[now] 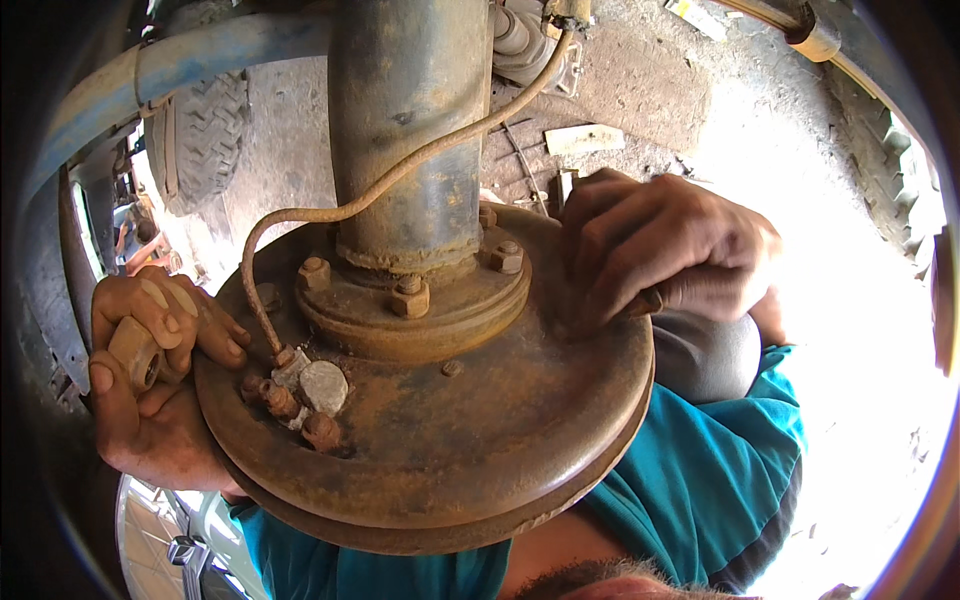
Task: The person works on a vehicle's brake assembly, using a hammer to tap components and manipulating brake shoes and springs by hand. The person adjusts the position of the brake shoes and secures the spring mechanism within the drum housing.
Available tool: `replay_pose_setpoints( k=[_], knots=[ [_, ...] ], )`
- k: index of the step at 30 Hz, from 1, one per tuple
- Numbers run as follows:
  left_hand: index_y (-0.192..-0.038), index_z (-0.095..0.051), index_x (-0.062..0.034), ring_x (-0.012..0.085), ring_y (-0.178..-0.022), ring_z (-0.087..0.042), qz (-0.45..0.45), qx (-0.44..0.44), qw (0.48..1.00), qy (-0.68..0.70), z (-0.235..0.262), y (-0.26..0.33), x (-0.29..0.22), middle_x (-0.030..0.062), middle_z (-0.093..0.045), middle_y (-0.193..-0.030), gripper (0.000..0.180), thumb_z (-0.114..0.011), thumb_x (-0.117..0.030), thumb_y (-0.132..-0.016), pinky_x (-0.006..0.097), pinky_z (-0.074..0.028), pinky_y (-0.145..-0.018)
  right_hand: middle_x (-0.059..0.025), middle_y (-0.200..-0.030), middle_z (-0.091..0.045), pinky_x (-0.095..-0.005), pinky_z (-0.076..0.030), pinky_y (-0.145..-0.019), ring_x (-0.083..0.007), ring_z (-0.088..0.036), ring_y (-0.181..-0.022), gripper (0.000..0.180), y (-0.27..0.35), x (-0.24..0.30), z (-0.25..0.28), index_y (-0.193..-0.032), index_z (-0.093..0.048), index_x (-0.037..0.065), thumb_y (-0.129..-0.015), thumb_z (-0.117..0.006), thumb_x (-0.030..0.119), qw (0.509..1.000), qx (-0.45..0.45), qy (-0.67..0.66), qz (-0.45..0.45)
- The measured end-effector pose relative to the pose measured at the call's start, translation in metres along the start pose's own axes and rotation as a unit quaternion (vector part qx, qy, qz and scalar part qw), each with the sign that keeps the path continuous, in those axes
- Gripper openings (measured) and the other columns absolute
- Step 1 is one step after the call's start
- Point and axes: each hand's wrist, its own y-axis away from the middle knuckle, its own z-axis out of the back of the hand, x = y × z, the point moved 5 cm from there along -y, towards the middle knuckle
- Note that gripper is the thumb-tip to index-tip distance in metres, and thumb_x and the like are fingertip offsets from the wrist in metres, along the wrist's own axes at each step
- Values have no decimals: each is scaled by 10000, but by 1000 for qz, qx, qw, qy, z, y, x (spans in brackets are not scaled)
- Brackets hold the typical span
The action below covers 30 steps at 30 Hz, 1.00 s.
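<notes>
A round, rusty brown metal plate [480, 440], shaped like a drum brake's backing plate, sits in the middle beneath a thick axle tube [408, 130]. Bolts with hex nuts [409, 296] ring the flange. At the plate's left side my left hand [160, 380] pinches a large brown hex nut [136, 352] between thumb and fingers. My right hand [670, 245], slightly blurred, is closed against the plate's right upper face; what its curled fingers hold, if anything, is hidden. A thin brown pipe [400, 172] runs down to a grey fitting [322, 385] near my left hand.
A blue-grey bar [200, 60] crosses the upper left, with a treaded tyre [208, 140] behind it. On the dirty floor lie a flat pale piece [583, 139] and a thin rod [525, 165]. Another tyre [905, 190] stands at the far right.
</notes>
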Motion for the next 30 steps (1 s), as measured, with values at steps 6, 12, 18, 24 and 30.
replay_pose_setpoints(
  k=[6,12,18,24,30],
  knots=[
    [-913,-507,-34,172,-568,-496,16,-1,999,27,-3,-6,-3,99,-483,-653,502,-367,-500,-1034,288,-455,-583,-188,-1258,-707,-455,-454,-1141,-342,-607,-1273,312,22,-79,4,-1149,-803,60,-903,-636,-35,990,-63,48,-117],
    [-933,-503,-30,180,-567,-493,11,-26,1000,-10,-2,-5,0,91,-469,-660,504,-364,-502,-1040,282,-448,-579,-184,-1334,-667,-535,-368,-1197,-371,-515,-1359,306,8,-84,-5,-1167,-802,107,-941,-622,7,971,-80,186,-127],
    [-932,-506,-29,160,-557,-480,13,20,999,21,-5,-8,-2,80,-465,-679,509,-370,-505,-1051,284,-448,-575,-173,-1102,-710,-501,-465,-1012,-350,-634,-1109,206,19,-27,-4,-1054,-772,10,-901,-661,93,994,-58,48,-78],
    [-921,-532,-16,149,-560,-460,36,0,998,44,-1,1,-4,57,-443,-724,527,-396,-512,-1036,288,-433,-567,-165,-842,-707,-451,-502,-726,-348,-670,-793,199,-11,32,-2,-997,-726,-43,-872,-635,82,994,-82,67,-18],
    [-922,-547,-16,143,-606,-434,18,25,999,26,3,-11,5,67,-451,-746,510,-405,-497,-1013,275,-445,-587,-146,-844,-766,-377,-564,-719,-230,-730,-714,248,-43,62,-13,-1002,-759,-44,-907,-562,74,972,-223,64,-24]
  ],
)
